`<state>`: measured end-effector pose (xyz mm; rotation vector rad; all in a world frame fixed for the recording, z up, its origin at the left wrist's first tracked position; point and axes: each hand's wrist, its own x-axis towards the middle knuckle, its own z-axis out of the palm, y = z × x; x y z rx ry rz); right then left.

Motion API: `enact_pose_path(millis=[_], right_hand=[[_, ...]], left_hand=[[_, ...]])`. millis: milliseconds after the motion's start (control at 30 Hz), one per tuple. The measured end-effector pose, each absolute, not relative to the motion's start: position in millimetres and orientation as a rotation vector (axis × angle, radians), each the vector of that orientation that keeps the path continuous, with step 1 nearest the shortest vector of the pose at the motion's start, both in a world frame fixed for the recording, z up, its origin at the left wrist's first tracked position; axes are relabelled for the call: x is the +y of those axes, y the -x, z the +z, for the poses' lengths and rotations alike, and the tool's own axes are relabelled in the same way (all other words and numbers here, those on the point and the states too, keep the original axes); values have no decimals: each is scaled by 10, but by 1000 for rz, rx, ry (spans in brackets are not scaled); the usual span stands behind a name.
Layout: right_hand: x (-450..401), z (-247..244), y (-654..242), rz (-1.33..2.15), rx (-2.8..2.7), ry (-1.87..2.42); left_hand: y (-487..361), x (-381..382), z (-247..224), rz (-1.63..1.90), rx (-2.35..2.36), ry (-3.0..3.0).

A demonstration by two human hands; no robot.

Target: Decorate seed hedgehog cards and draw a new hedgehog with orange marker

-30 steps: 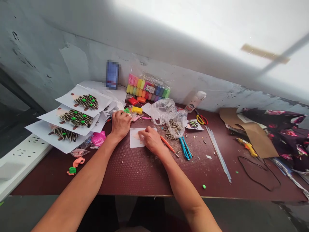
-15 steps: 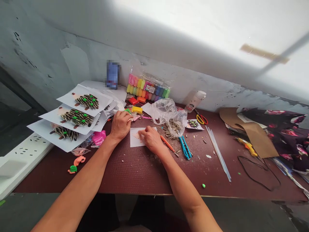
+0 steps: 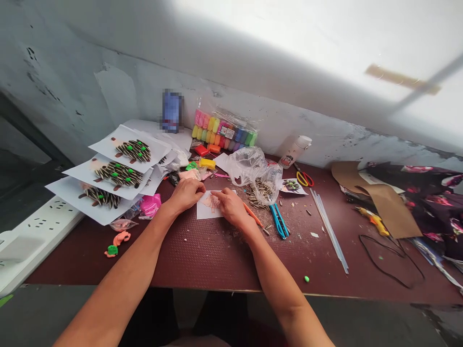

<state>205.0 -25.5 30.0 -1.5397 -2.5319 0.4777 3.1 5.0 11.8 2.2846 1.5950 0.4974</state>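
Observation:
A small white paper (image 3: 210, 213) with a hedgehog-like outline lies on the table before me, with pale peach colour on its left part. My right hand (image 3: 233, 208) rests over its right side, index finger stretched onto the drawing and the other fingers curled under; I see nothing held there. At the paper's upper left corner, my left hand (image 3: 186, 193) is closed, thumb and fingertips together; what they pinch, if anything, is too small to make out. A pale peach lump of clay (image 3: 190, 174) lies just behind that hand. An orange pen-like tool (image 3: 253, 215) lies beside my right wrist.
Sheets with seed-covered hedgehogs (image 3: 133, 150) are stacked at left, near a power strip (image 3: 39, 236). Sunflower seeds (image 3: 258, 192), a plastic bag (image 3: 249, 164), a blue cutter (image 3: 278, 221), scissors (image 3: 304, 179), clear sticks (image 3: 330, 231) and a glue gun (image 3: 376, 221) lie to the right.
My left hand has come away from the peach clay lump toward the paper, uncovering the lump. My right index finger has shifted up and right, showing more of the drawing.

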Motion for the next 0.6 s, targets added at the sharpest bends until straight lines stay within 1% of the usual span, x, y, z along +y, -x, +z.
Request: enact_pose_path(millis=[133,433,600], right_hand=[[-240,312,-2078,526,-2493,1548],[-288,314,-2009,367,-2631,1593],[-267,349,-2036,377,-2552,1659]], left_hand=[[-46,48,116,484,1612,-2293],[-56,43,109,485,1614,-2312],[-57,44,119,462,1619,-2317]])
